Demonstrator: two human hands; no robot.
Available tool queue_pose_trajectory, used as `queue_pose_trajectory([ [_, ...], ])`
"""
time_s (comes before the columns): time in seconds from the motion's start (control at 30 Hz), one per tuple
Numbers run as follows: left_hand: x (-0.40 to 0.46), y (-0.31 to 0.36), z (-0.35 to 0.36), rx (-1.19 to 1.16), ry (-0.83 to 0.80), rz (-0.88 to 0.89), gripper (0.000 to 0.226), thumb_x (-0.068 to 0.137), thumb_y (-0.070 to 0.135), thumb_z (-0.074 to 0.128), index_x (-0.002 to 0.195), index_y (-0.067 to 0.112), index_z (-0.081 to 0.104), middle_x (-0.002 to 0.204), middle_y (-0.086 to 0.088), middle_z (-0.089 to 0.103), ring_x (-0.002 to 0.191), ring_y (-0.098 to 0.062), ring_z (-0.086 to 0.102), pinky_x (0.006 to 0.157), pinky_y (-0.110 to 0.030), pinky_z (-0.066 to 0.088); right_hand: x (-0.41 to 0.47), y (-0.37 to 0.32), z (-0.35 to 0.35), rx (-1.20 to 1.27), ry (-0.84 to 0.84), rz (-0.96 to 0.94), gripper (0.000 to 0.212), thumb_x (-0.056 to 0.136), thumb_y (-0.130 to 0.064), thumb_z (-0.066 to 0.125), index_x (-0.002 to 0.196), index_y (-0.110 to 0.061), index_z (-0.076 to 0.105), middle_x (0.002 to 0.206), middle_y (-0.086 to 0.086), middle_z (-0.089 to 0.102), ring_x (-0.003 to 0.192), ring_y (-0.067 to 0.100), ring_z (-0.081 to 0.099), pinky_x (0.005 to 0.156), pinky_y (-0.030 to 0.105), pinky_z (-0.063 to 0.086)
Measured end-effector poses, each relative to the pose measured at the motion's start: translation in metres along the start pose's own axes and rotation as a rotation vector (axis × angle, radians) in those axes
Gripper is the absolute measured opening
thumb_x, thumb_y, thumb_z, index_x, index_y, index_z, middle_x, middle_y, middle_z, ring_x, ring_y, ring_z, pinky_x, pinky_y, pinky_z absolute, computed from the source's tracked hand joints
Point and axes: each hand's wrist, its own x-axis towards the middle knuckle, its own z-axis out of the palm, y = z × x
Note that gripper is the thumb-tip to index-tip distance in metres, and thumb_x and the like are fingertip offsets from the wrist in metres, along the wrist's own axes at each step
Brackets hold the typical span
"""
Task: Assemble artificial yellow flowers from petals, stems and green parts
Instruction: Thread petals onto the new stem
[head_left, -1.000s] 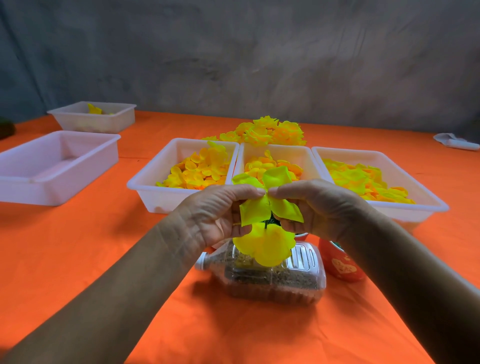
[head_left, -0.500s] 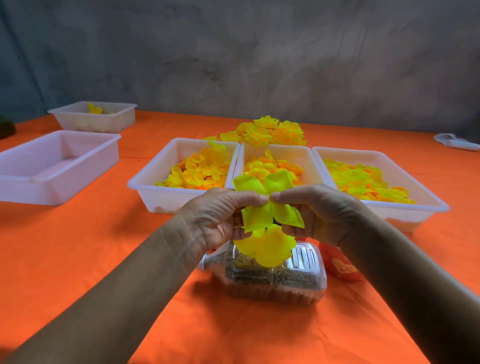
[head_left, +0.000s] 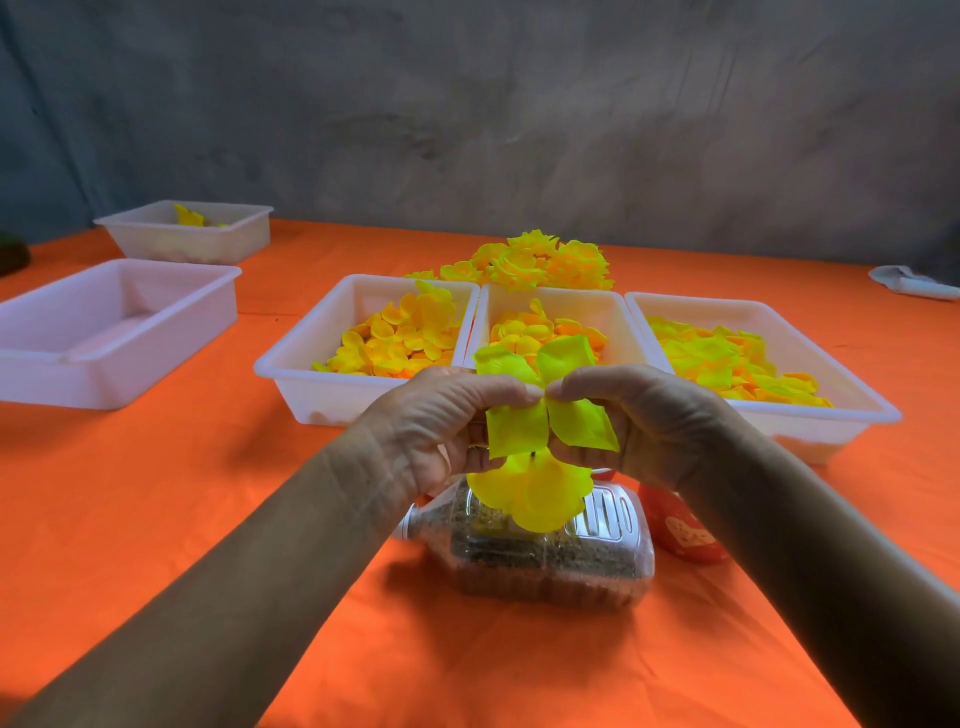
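A yellow-green petal piece (head_left: 545, 415) with several lobes is pinched at its centre between my left hand (head_left: 441, 421) and my right hand (head_left: 639, 415), thumbs and forefingers meeting above the table. Under it hangs a fuller yellow petal layer (head_left: 530, 493), with a dark stem tip just showing between the two. Three white trays of loose petals stand behind: left tray (head_left: 311, 358), middle tray (head_left: 618, 301), right tray (head_left: 862, 400). A pile of finished yellow flowers (head_left: 535, 262) lies behind them.
A clear plastic bottle (head_left: 545, 556) filled with sand lies on its side under my hands, beside a red cup (head_left: 680, 530). An empty white tray (head_left: 93, 332) and another with a few petals (head_left: 187, 234) stand at the left. A white cloth (head_left: 909, 280) lies at the far right.
Both hands have pressed the petal piece slightly lower against the yellow layer; the fingertips stay pinched at its centre.
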Motion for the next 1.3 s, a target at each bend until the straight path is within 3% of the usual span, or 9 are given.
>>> queue_pose_trajectory([
  [0.3,0.0005,-0.001,0.0015,-0.031,-0.008,-0.053,0.009,0.079,0.013,0.066,0.083,0.02,0.062,0.073,0.003,0.068,0.065,-0.012,0.064,0.052,-0.022,0.042,0.0036,0.0021,-0.0002,-0.032,0.041,0.044,0.009,0.077,-0.007,0.066,0.082,-0.011,0.06,0.059,0.004,0.066,0.049,0.015,0.064,0.048,0.024,0.053],
  [0.6,0.0006,-0.0004,0.0044,-0.116,-0.048,-0.108,0.008,0.082,0.012,0.061,0.081,0.019,0.061,0.067,0.005,0.067,0.054,-0.008,0.064,0.053,-0.022,0.041,0.0056,0.0018,-0.0003,-0.019,0.015,0.065,0.004,0.082,-0.008,0.061,0.081,-0.011,0.058,0.055,-0.001,0.066,0.047,0.012,0.064,0.047,0.023,0.054],
  [0.8,0.0022,-0.0033,0.0023,-0.052,-0.02,-0.05,0.009,0.08,0.013,0.065,0.084,0.019,0.061,0.071,0.003,0.068,0.059,-0.009,0.064,0.055,-0.025,0.041,0.0023,0.0013,-0.0013,-0.009,-0.055,0.048,0.027,0.053,-0.011,0.065,0.081,-0.011,0.06,0.061,0.001,0.069,0.051,0.013,0.066,0.05,0.025,0.056],
  [1.3,0.007,-0.0051,-0.0007,0.012,-0.049,0.057,0.008,0.081,0.01,0.064,0.084,0.017,0.06,0.059,0.004,0.068,0.049,-0.009,0.064,0.056,-0.025,0.044,0.0033,0.0028,-0.0007,0.013,-0.086,0.055,0.026,0.055,-0.007,0.061,0.081,-0.008,0.059,0.059,0.004,0.069,0.049,0.015,0.066,0.048,0.026,0.055],
])
